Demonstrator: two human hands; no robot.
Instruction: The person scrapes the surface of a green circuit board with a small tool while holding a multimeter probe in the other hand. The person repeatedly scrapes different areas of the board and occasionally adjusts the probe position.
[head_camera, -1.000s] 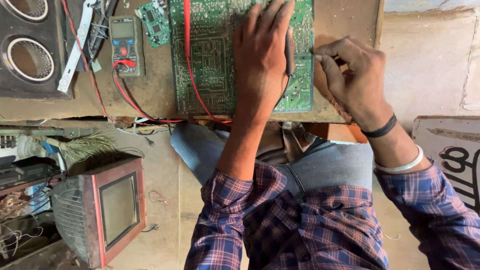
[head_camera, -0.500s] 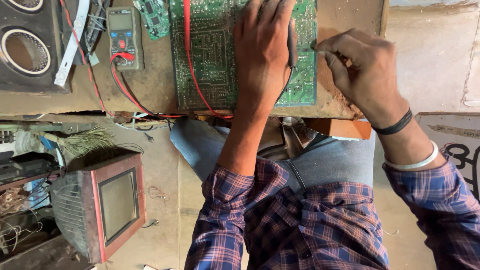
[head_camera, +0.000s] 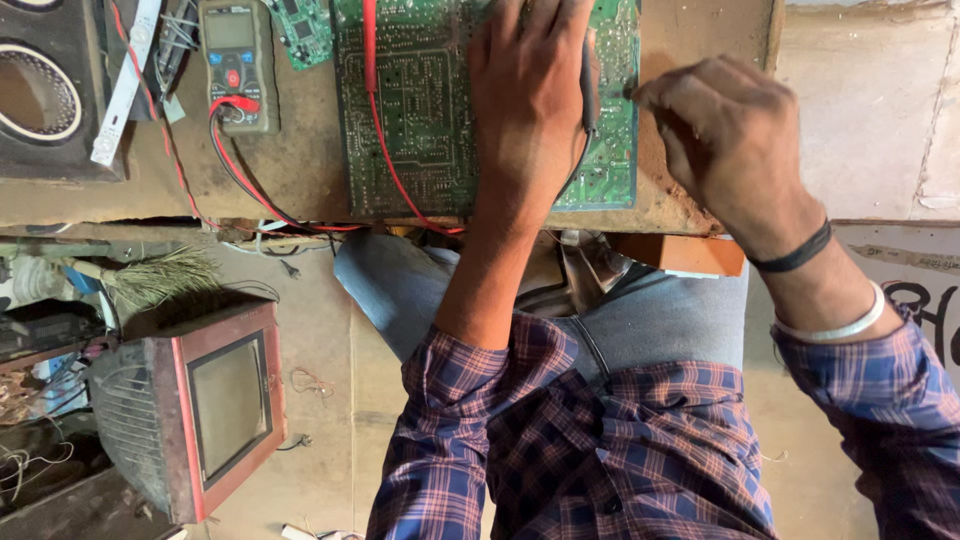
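Circuit board (head_camera: 420, 110), green, solder side up, lies flat on the worn wooden bench (head_camera: 300, 170), its near edge close to the bench's front edge; its top edge is cut off by the frame. Left hand (head_camera: 525, 95) rests palm down on the board's right half, fingers spread and flat, gripping nothing that can be seen; the fingertips run out of view at the top. A dark probe (head_camera: 590, 85) shows along the outer edge of this hand, its tip hidden; whether the hand pins it cannot be told. Right hand (head_camera: 725, 140) hovers over the board's right edge, fingers curled together as if pinching something small; what it holds is hidden behind the knuckles. A black band and a white bangle circle this wrist. A red lead (head_camera: 375, 110) crosses the board's left part and runs back to a multimeter (head_camera: 235, 65) lying to the left, well apart from both hands. A smaller green board (head_camera: 300, 25) sits between multimeter and main board, partly cut off. A speaker box (head_camera: 45, 95) fills the bench's left end. Below the bench, a small red-framed television (head_camera: 200, 410) stands on the floor beside a straw brush (head_camera: 160, 280).
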